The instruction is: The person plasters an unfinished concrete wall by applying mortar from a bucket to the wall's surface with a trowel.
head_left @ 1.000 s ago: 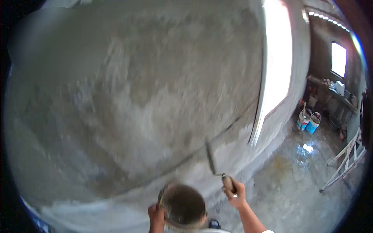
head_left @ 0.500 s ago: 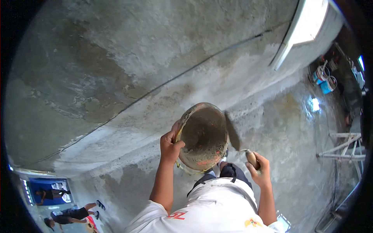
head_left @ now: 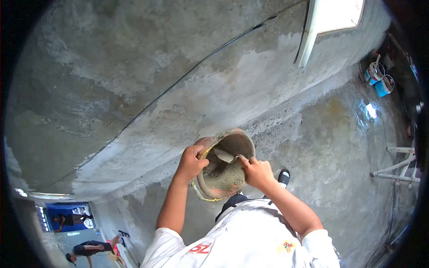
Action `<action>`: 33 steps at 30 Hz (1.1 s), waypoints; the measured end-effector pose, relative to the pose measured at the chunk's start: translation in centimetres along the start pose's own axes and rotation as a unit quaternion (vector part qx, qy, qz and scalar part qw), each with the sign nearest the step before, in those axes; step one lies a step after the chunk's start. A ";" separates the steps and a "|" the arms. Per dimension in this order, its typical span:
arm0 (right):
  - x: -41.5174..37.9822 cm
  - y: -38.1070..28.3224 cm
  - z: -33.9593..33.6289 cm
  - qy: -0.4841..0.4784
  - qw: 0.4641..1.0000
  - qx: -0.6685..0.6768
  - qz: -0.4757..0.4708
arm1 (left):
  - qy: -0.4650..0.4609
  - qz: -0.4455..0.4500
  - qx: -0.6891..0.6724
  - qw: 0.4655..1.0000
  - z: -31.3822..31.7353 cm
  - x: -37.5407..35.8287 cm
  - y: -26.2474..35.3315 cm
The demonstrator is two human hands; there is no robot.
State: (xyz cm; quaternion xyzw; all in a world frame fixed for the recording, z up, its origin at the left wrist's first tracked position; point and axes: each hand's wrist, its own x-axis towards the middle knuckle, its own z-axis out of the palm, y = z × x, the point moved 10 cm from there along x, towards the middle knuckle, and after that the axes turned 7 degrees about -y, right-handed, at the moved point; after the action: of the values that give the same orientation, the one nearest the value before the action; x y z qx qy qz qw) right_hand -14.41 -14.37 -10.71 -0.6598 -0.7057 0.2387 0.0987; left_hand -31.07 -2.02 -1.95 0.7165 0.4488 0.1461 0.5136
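My left hand (head_left: 193,163) grips the rim of a round bucket (head_left: 239,134) on its left side, holding it tilted so its inside shows. Wet grey mortar (head_left: 228,178) coats the bottom and lower wall. At the bucket's right side, my right hand (head_left: 257,171) is closed round a trowel, whose handle is mostly hidden by the fingers. The trowel's blade (head_left: 223,155) lies inside the bucket, with its tip towards the upper left.
A rough plastered wall (head_left: 134,67) with a dark cable (head_left: 187,73) fills the upper left. Two paint buckets (head_left: 384,85) stand at the upper right, above a metal frame (head_left: 395,172). Two people (head_left: 91,248) are at the lower left.
My right hand has moved left with the trowel, from beside the bucket to its opening, and the blade is now inside. The bucket has shifted slightly left, and a sandalled foot shows at right.
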 end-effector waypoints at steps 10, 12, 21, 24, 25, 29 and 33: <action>-5.3 12.9 -10.1 0.041 0.995 0.090 0.027 | -0.041 -0.070 -0.102 0.991 9.2 6.5 6.5; -4.8 13.5 -11.5 0.054 0.995 0.080 0.003 | -0.101 -0.038 -0.112 0.988 11.9 8.0 9.1; -5.4 11.5 -13.8 -0.099 0.977 -0.008 -0.187 | -0.076 -0.050 -0.087 0.992 11.4 12.3 11.0; -4.2 14.7 -16.4 -0.078 0.986 -0.031 -0.141 | -0.090 -0.054 -0.061 0.993 11.2 12.8 11.9; -4.0 15.5 -17.9 -0.040 0.993 -0.009 -0.111 | -0.104 -0.053 -0.051 0.992 11.4 13.1 11.9; -2.9 14.6 -19.9 0.070 0.994 0.018 -0.083 | -0.146 -0.039 -0.042 0.988 12.1 14.6 12.9; -3.6 10.5 -17.8 0.064 0.977 -0.036 -0.199 | -0.166 -0.020 -0.037 0.985 12.1 16.3 15.4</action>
State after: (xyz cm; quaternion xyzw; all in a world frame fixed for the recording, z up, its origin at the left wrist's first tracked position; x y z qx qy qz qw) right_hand 3.38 -14.00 0.47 -0.5236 -0.8229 0.1458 0.1656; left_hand -6.28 2.53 2.08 0.7023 0.3657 0.0320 0.6099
